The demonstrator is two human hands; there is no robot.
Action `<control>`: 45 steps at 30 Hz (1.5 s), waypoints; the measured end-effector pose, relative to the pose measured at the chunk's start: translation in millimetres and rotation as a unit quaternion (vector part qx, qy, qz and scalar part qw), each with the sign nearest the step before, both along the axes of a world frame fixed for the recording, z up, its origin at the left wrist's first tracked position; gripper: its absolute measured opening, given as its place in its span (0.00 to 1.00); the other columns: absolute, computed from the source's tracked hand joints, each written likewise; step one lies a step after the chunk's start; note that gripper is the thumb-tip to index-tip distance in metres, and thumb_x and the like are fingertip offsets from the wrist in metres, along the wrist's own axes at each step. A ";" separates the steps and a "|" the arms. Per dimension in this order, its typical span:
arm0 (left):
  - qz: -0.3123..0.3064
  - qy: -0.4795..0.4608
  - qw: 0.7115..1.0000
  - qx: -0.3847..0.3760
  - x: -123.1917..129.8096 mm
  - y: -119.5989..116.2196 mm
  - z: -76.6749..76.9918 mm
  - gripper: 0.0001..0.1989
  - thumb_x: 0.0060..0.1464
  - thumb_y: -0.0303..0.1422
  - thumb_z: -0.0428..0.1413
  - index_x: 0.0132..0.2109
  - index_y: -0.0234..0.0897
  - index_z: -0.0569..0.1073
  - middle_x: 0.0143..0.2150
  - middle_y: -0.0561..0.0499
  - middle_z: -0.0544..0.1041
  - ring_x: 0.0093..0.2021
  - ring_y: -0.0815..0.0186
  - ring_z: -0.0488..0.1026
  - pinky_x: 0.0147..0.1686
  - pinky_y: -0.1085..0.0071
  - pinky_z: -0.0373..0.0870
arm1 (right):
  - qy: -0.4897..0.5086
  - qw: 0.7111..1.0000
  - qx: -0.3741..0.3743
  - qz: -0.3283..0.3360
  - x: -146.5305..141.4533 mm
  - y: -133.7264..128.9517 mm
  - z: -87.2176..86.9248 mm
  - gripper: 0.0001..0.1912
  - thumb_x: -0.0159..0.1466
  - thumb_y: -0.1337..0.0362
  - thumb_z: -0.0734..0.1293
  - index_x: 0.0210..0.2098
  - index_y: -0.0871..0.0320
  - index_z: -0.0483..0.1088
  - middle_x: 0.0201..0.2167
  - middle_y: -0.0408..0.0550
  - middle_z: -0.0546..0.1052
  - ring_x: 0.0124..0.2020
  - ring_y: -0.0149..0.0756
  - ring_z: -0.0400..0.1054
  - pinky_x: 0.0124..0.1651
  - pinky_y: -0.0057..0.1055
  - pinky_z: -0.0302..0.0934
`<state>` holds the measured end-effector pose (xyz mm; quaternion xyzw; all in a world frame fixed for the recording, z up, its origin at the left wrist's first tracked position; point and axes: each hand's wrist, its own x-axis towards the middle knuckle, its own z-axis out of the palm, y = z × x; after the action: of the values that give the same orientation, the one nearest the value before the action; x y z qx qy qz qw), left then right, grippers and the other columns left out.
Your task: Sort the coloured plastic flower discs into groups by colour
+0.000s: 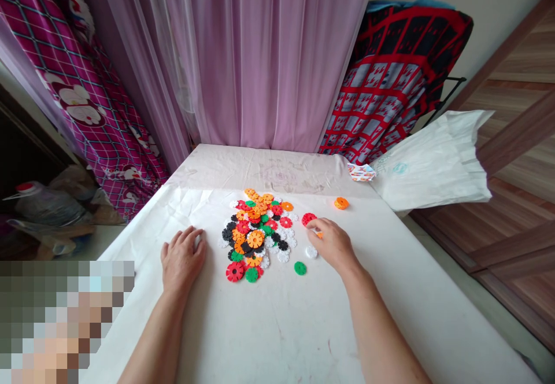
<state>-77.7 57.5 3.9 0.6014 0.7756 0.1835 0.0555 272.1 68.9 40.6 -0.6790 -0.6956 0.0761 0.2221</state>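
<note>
A pile of notched plastic discs (255,239) in orange, red, green, black and white lies on the table. Left of it, my left hand (184,257) rests palm down on the cloth, fingers stretched out and holding nothing. My right hand (332,244) is to the right of the pile, its fingertips closed at the edge of a red disc (309,218). Partly hidden beneath those fingers is an orange piece (319,235). Close by lie a white disc (311,251) and a green disc (300,268). Farther back sits a small orange stack of discs (341,203).
A pale cloth (269,338) covers the table. At its back right are a small patterned paper box (361,172) and a white bag (437,161). Purple curtains (273,54) hang behind. A blurred-out patch covers the lower left corner.
</note>
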 end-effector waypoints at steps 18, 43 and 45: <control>0.007 -0.018 1.000 0.001 1.7 -2.2 0.6 0.20 0.62 0.39 0.43 0.54 0.45 0.74 0.64 0.49 0.68 0.67 0.54 0.57 0.65 0.48 0.47 | -0.134 0.975 -0.062 0.163 -117.5 11.3 -1.2 0.11 0.62 0.61 0.66 0.43 0.54 0.72 0.42 0.49 0.77 0.46 0.40 0.68 0.46 0.32 0.59; 0.001 -0.001 1.000 0.002 0.5 -0.3 -0.6 0.20 0.62 0.39 0.43 0.54 0.44 0.74 0.64 0.48 0.69 0.66 0.53 0.59 0.65 0.47 0.48 | 0.035 0.990 -0.001 -0.139 63.4 -9.8 -25.3 0.12 0.57 0.55 0.65 0.37 0.51 0.74 0.39 0.44 0.79 0.38 0.37 0.72 0.37 0.30 0.61; 0.000 0.003 1.000 -0.004 -0.1 0.5 -0.7 0.21 0.62 0.39 0.43 0.55 0.44 0.73 0.64 0.49 0.68 0.66 0.53 0.58 0.65 0.46 0.48 | 0.030 0.992 -0.017 -0.118 65.0 -10.5 -28.4 0.12 0.58 0.55 0.65 0.38 0.51 0.74 0.40 0.43 0.79 0.38 0.36 0.72 0.37 0.30 0.60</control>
<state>-77.8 58.1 3.2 0.6015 0.7768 0.1782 0.0553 337.1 58.4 12.2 -0.7574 -0.6022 0.0814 0.2388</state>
